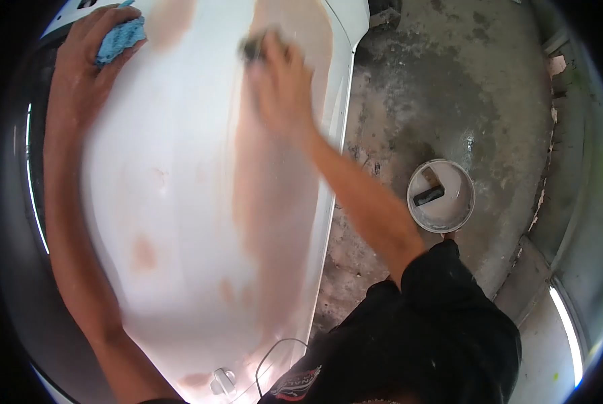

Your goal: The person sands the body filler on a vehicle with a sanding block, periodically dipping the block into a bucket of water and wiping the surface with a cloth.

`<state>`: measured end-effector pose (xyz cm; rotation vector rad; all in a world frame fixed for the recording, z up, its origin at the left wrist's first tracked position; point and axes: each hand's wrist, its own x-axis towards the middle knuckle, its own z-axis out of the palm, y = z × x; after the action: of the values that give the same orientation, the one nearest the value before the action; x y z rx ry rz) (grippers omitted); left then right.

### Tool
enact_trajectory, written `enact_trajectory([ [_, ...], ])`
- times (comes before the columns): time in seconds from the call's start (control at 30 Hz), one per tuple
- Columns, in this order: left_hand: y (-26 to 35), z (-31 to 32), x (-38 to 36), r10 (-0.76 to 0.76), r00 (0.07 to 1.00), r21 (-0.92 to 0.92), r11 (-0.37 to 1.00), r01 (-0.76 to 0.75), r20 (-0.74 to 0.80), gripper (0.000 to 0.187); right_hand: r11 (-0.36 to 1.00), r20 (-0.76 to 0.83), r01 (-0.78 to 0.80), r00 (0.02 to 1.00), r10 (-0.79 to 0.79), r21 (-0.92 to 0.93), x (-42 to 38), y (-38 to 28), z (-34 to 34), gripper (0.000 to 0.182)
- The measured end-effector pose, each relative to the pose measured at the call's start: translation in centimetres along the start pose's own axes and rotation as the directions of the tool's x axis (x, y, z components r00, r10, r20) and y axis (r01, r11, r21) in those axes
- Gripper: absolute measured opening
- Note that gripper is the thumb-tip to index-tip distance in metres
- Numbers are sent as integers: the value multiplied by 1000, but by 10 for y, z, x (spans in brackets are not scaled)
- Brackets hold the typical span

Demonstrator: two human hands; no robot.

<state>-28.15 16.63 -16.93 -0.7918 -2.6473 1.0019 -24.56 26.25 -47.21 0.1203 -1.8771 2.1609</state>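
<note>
Panel [180,141] white with brown patches [278,202], left hand [85,52] curled round blue cloth [122,40], right hand [281,79] round blurred block [252,49].

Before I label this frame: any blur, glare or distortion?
Head view throughout: bare right hand and small dark object it holds motion-blurred; bare left hand with crumpled light-blue cloth sharper; bright white light strip blown out; thin glare streak on dark glossy surface; strong fisheye bowing, black corners.

Black short-sleeved shirt [416,337] with printed lettering [299,385]
</note>
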Motion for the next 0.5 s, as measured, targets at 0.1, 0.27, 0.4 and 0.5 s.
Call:
enact_trajectory([
  [0.1, -14, -1, 2, 82, 996, 16, 997, -81, -34, 36, 984, 351, 149, 931, -105, -101, -167, -29, -3, 58],
  [0.27, -15, 1, -2, 103, 993, 37, 994, -101, -57, 36, 987, 280, 112, 957, -76, -116, -96, -6, -4, 63],
  [0.4, -65, 31, 8, 70, 997, -169, 984, -62, 37, 29, 994, 29, 106, 994, -105, -33, 78, 28, -4, 59],
  [0.5, -10, 5, -4, 92, 993, -42, 995, -96, -79, 36, 998, -27, 31, 999, -29, 46, 50, 7, -3, 53],
])
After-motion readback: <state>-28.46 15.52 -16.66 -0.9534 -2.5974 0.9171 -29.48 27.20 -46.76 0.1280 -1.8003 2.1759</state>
